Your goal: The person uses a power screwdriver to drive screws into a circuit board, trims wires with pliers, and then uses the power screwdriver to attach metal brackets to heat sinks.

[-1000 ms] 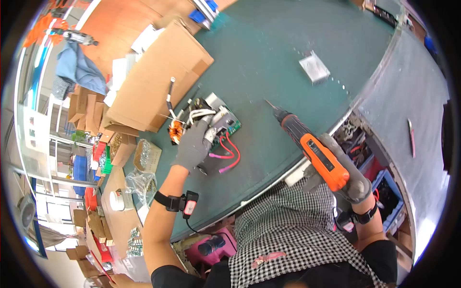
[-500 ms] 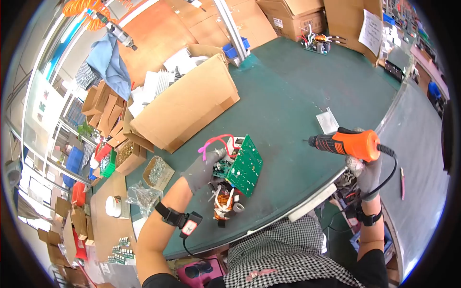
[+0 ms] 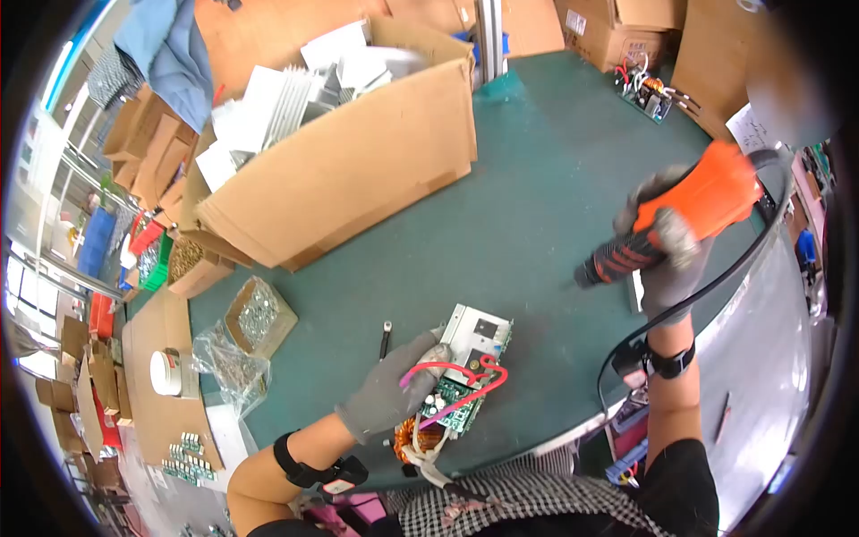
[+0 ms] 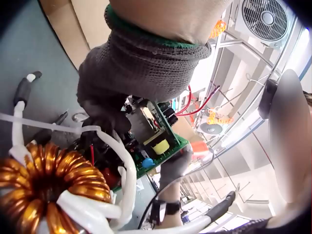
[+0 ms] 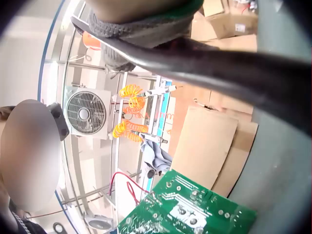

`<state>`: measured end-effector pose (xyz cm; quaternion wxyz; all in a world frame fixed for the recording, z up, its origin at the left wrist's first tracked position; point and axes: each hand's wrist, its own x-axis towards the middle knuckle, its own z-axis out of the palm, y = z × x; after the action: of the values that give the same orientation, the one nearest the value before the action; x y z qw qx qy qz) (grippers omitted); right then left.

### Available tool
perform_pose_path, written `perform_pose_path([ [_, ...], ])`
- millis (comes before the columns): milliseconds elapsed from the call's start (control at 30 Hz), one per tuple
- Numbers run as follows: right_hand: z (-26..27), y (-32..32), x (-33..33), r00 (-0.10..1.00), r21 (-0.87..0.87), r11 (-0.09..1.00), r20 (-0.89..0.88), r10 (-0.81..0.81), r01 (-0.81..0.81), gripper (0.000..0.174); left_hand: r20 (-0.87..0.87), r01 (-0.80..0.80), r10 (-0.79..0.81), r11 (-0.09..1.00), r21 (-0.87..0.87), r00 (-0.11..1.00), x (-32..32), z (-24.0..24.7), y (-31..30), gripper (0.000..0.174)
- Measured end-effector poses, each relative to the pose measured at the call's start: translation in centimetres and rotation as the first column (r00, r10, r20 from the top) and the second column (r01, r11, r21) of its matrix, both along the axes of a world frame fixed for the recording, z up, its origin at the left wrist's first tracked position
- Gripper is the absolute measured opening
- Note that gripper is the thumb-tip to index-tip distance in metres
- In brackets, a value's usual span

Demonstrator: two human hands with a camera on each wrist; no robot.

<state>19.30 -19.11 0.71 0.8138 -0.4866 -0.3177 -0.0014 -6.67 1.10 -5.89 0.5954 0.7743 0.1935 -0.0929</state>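
In the head view the gloved left hand [image 3: 394, 385] grips the edge of a circuit board assembly [image 3: 461, 403] that carries a silver plate [image 3: 474, 336], red wires and a copper coil [image 3: 420, 440]. The left wrist view shows that glove [image 4: 141, 68] over the board [image 4: 163, 158], with the coil [image 4: 53, 185] and white cables close by. The gloved right hand [image 3: 671, 242] has its fingers round an orange and black power screwdriver [image 3: 698, 197], its tip pointing down left. Green board [image 5: 190, 209] fills the lower part of the right wrist view.
A large carton [image 3: 340, 170] of metal parts stands at the back left. Beside it are a small box of screws [image 3: 259, 318] and a plastic bag [image 3: 233, 367]. Another wired board [image 3: 649, 94] lies at the back right. The screwdriver's black cable [image 3: 608, 358] loops near the right arm.
The left hand has turned the board assembly from its green underside to its component and plate side. The right hand has raised the screwdriver and moved it away from the body.
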Motion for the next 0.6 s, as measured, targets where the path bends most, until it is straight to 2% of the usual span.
perform_pose_path([
  [33,2.5,1.4,-0.4,0.999,0.059,0.997,0.008,0.051,-0.052,0.042,0.031,-0.020,0.021,1.000,-0.013,0.999,-0.5,-1.0,-0.1,0.049],
  [100,6.4,3.1,-0.8,0.991,0.011,1.000,0.133,0.025,-0.026,0.048,0.117,-0.059,0.060,0.998,-0.008,0.991,-1.0,-2.0,-0.2,0.048],
  [167,9.1,4.2,-2.1,0.975,0.012,0.994,0.194,0.106,-0.111,0.048,0.121,-0.059,0.068,0.995,-0.075,0.990,-0.8,-2.1,-0.3,0.047],
  [233,10.0,5.1,-3.8,0.953,-0.020,0.982,0.239,0.187,-0.187,0.047,0.186,-0.101,0.120,0.989,-0.110,0.975,-0.5,-2.5,-0.9,0.047],
  [267,10.2,5.4,-4.6,0.941,-0.038,0.975,0.256,0.221,-0.219,0.047,0.239,-0.092,0.107,0.993,-0.070,0.965,-0.4,-3.0,-0.9,0.048],
  [367,9.8,6.3,-6.9,0.901,-0.094,0.950,0.300,0.313,-0.298,0.045,0.069,-0.082,0.090,0.991,-0.103,0.994,0.4,1.3,-1.3,0.052],
  [400,9.7,6.5,-7.5,0.887,-0.114,0.940,0.313,0.341,-0.321,0.045,0.042,-0.094,0.101,0.985,-0.144,0.994,0.5,0.4,-1.3,0.054],
  [500,9.9,6.9,-8.7,0.855,-0.174,0.914,0.326,0.404,-0.366,0.043,0.097,-0.134,0.157,0.969,-0.205,0.983,0.2,0.2,-1.6,0.054],
  [533,10.0,6.9,-8.9,0.847,-0.192,0.908,0.328,0.418,-0.374,0.043,0.105,-0.189,0.225,0.943,-0.275,0.969,0.3,1.9,-2.4,0.045],
  [600,10.3,6.8,-9.2,0.835,-0.218,0.895,0.327,0.442,-0.389,0.042,0.103,-0.108,0.140,0.958,-0.265,0.985,0.1,3.3,-1.7,0.046],
])
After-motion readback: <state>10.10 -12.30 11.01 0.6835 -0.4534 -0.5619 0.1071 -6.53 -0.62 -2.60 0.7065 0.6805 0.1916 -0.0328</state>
